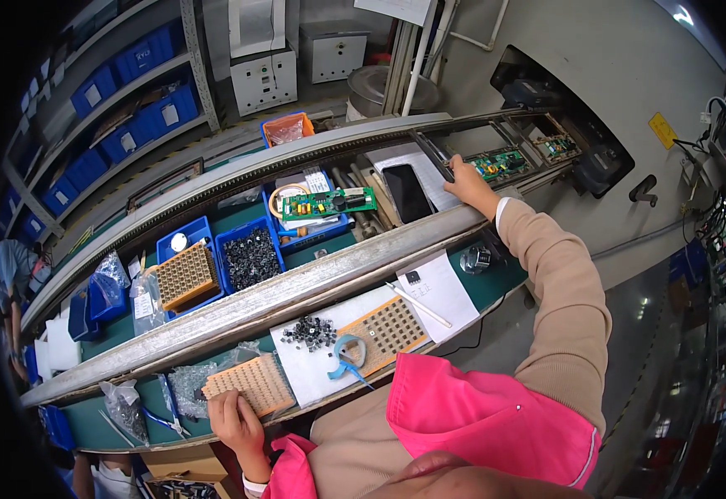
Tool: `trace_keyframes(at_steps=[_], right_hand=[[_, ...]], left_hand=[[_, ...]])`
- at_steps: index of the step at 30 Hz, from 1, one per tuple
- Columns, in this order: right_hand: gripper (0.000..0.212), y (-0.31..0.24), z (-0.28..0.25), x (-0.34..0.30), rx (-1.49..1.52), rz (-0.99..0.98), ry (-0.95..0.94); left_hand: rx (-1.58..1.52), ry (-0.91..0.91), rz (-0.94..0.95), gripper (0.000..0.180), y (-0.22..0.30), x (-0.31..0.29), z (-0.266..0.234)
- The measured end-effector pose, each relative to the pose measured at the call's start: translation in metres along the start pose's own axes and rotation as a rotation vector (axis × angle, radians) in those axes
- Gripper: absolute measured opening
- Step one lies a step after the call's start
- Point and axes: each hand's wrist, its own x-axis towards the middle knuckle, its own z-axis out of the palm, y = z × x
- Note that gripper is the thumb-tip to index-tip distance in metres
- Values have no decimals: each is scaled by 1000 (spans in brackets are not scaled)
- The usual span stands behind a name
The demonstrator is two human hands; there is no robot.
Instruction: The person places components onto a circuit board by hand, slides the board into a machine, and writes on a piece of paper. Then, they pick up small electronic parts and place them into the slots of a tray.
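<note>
Straddling a pale metal rail [313, 281] on a crowded bench [504, 274], a worker's two hands are resting far apart. On the rail's near side, the left hand [236, 424] is touching a tan tray [259, 387]; its fingers are curling over the edge, though whether they are clamping it cannot be told. Also nearside, a second tray [392, 327] is holding black parts in its slots, and a loose heap of black parts [310, 333] is lying beside it, seemingly awaiting use. Closer to the rail, a white sheet [450, 287] is bearing small handwriting.

Just beyond the rail, a loose green board [329, 204] is lying across a blue bin [319, 236], already carrying components. Past the rail's right end, the right hand [472, 187] is touching a dark frame [431, 150]; its finger grip is not showing clearly. Within that frame, a circuit board [498, 165] is sitting largely populated, by the look of it, with another board [558, 147] lying farther along. Farthest beyond the rail, blue shelf bins [134, 58] are displaying white labels.
</note>
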Motion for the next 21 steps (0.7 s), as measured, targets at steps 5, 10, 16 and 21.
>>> trace_keyframes(at_steps=[5, 10, 16, 21], right_hand=[[49, 44, 4, 8, -29, 80, -55], [50, 62, -2, 11, -44, 78, -97], [49, 47, 0, 1, -93, 137, -3], [44, 30, -6, -7, -87, 193, 108]], left_hand=[[-4, -4, -6, 14, -1, 0, 1], [1, -1, -2, 13, -1, -1, 0], [17, -4, -6, 12, -2, -1, 2], [8, 12, -7, 13, -1, -1, 2]])
